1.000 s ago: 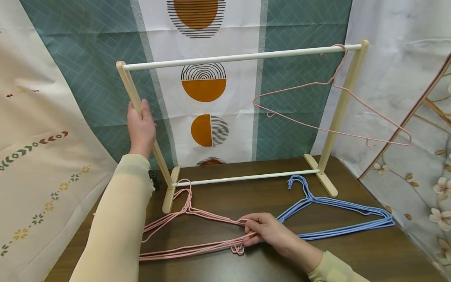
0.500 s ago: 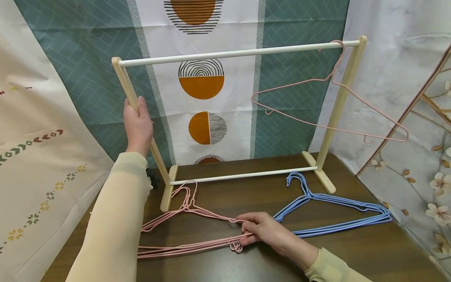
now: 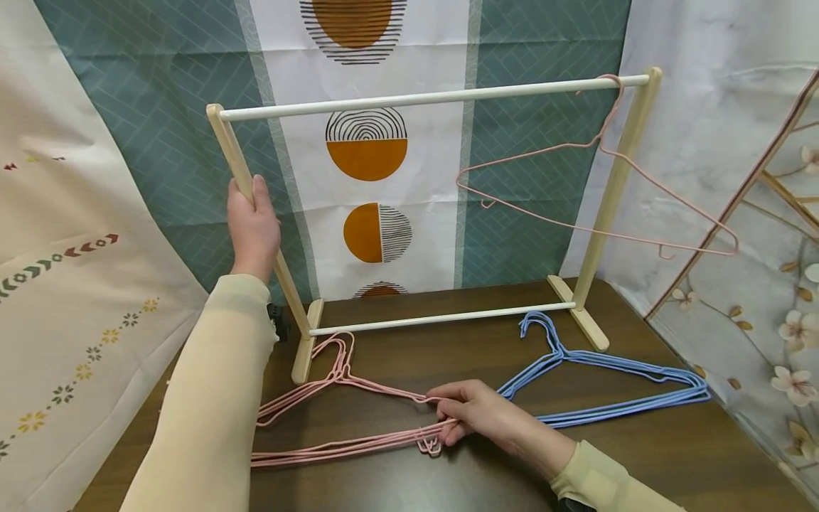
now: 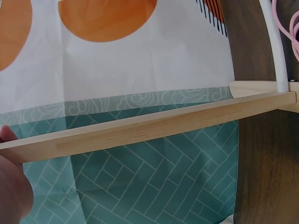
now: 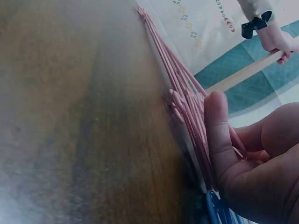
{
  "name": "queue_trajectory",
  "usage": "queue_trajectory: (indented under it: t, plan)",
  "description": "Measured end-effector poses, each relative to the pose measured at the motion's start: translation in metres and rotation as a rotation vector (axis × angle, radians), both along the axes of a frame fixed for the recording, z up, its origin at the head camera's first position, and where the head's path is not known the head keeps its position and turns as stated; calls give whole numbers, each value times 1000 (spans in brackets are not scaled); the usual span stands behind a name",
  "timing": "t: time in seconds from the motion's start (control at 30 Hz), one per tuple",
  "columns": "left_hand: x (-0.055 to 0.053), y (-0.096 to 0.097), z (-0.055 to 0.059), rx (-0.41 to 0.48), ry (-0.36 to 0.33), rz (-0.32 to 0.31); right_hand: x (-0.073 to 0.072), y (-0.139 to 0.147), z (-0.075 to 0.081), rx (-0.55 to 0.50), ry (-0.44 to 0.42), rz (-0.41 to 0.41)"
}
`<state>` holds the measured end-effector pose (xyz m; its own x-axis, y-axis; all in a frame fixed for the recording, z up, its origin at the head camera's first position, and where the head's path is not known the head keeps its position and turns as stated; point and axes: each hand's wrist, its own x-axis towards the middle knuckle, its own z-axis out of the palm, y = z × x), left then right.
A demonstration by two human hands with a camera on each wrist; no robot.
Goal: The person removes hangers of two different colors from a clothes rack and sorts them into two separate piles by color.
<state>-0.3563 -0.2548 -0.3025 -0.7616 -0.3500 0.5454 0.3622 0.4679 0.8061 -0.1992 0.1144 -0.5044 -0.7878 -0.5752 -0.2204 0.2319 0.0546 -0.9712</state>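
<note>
My left hand (image 3: 254, 231) grips the left wooden post of a small clothes rack (image 3: 441, 97) partway up. Around the right end of a bunch of pink clothes hangers (image 3: 377, 386), the fingers and thumb of my right hand (image 3: 486, 419) are closed. Their hooks point away from me, close by the rack's left foot. A single pink hanger (image 3: 544, 151) hangs by its hook near the right end of the white top rail. In the right wrist view, my right thumb (image 5: 218, 135) lies along the gathered pink wires. The left wrist view shows the wooden post (image 4: 154, 126) running from my left hand to the rack's base.
Several blue clothes hangers (image 3: 614, 409) lie stacked on the brown table (image 3: 384, 491), right of my right hand and partly behind it. Patterned cloths (image 3: 537, 213) hang behind the rack and at both sides. The rack's lower white rail (image 3: 441, 318) spans its two feet.
One pink hanger in the bunch has shifted slightly to the right, its hook now lower and nearer the others. Both hands keep their places; the head view has moved a little.
</note>
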Motion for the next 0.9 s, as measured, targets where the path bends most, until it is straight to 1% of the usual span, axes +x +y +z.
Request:
queue_trajectory:
  t: [0.23,0.3,0.43,0.57,0.7,0.8,0.9]
  plan:
    - [2,-2,0,-3,-5,4,-4,-4,3,42,3,25]
    - [2,-2,0,1,-8,-2,-4,-3,3,63,25,28]
    - [0,-1,0,6,-7,-8,-4,1,6,143,146,42]
    - [-2,3,1,-3,-9,-1,-3,7,12,275,303,57]
    - [-1,5,0,10,-25,-19,-1,12,19,389,417,50]
    - [2,3,-1,19,-38,-17,0,15,27,431,471,33]
    - [5,1,0,14,-34,1,-2,20,39,419,509,6]
